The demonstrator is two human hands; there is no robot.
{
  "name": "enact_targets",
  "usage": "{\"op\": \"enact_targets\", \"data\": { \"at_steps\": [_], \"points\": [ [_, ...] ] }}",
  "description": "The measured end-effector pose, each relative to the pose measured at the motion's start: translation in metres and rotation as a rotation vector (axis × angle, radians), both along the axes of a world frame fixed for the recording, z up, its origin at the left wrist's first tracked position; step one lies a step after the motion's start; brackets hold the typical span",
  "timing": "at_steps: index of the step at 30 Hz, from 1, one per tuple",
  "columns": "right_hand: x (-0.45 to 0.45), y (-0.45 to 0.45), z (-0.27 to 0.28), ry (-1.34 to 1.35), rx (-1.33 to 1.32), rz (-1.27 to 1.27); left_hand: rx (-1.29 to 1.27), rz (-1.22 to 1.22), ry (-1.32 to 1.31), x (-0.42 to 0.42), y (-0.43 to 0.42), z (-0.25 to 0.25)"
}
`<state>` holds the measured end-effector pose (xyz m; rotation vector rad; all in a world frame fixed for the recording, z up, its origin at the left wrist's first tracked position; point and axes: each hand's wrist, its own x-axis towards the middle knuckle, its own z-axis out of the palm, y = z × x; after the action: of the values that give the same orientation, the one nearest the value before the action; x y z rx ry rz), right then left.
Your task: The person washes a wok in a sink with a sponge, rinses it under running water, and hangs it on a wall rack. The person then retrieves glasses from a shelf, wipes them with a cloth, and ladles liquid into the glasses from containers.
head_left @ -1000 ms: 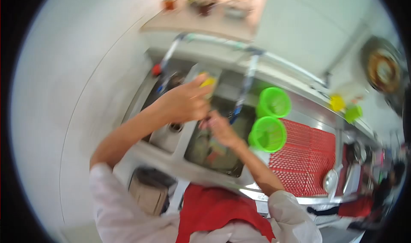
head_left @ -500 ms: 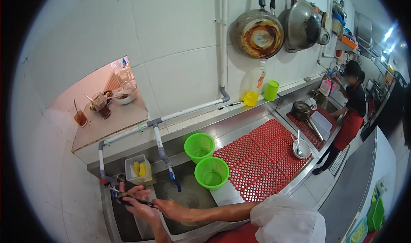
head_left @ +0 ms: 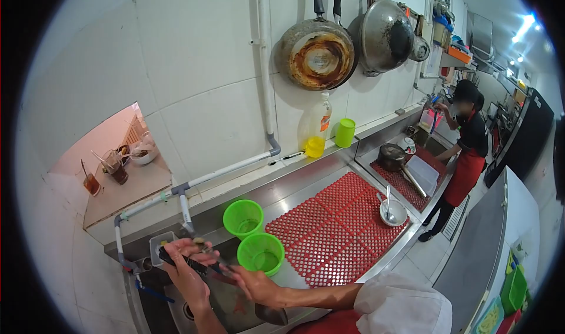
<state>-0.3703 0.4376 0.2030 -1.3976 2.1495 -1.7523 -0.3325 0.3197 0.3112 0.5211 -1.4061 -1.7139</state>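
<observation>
My left hand (head_left: 189,275) is over the sink, palm up, its fingers curled round a black-handled utensil (head_left: 192,264). A blurred, shiny end shows by its fingertips. My right hand (head_left: 257,286) comes in from the right, closed on a thin dark handle that reaches toward the left hand. The working ends are too smeared to name. Below my right wrist, a dark rounded metal piece (head_left: 271,314) shows over the sink basin (head_left: 226,301); whether it joins the held handle I cannot tell.
Two green baskets (head_left: 261,253) stand beside the basin, left of a red perforated mat (head_left: 329,228) bearing a white bowl (head_left: 393,212) with a spoon. Pans (head_left: 318,54) hang on the wall. A co-worker (head_left: 468,140) stands at the far sink. White pipes (head_left: 226,168) run along the wall.
The view has swung, so the scene sits further left. My hands have moved right relative to the sink, and the dark rounded piece now shows below my right wrist.
</observation>
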Motion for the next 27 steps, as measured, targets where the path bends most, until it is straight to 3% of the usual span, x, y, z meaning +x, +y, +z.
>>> {"op": "enact_targets", "data": {
  "at_steps": [2,4,6,7,8,10,14,17,19,23,27],
  "points": [
    [-0.024,0.020,0.002,0.079,-0.346,-0.120,-0.040,-0.015,-0.009,-0.016,0.023,0.008],
    [-0.045,0.060,0.010,0.032,-0.112,-0.274,-0.018,-0.015,-0.050,-0.038,0.044,0.009],
    [-0.074,0.090,0.010,0.082,-0.112,-0.229,0.005,-0.120,0.045,-0.073,0.062,-0.006],
    [-0.090,0.102,0.008,0.187,-0.124,-0.212,-0.125,-0.155,-0.074,-0.085,0.074,-0.006],
    [-0.104,0.112,0.006,0.288,-0.156,-0.203,0.038,-0.261,-0.019,-0.099,0.096,0.005],
    [-0.121,0.137,0.012,0.179,0.016,-0.152,0.006,-0.348,-0.017,-0.128,0.123,0.000],
    [-0.153,0.181,0.007,0.176,0.029,-0.145,-0.026,-0.320,0.118,-0.180,0.178,-0.015],
    [-0.172,0.209,0.007,0.255,0.062,-0.219,0.132,-0.335,0.250,-0.207,0.209,-0.021],
    [-0.176,0.223,0.011,0.170,0.069,-0.207,0.260,-0.406,0.342,-0.220,0.224,-0.021],
    [-0.193,0.240,0.017,0.247,0.195,-0.295,0.295,-0.361,0.267,-0.232,0.253,-0.010],
    [-0.207,0.248,0.010,0.490,0.193,-0.327,0.455,-0.538,0.357,-0.228,0.246,-0.020]
  ]
}}
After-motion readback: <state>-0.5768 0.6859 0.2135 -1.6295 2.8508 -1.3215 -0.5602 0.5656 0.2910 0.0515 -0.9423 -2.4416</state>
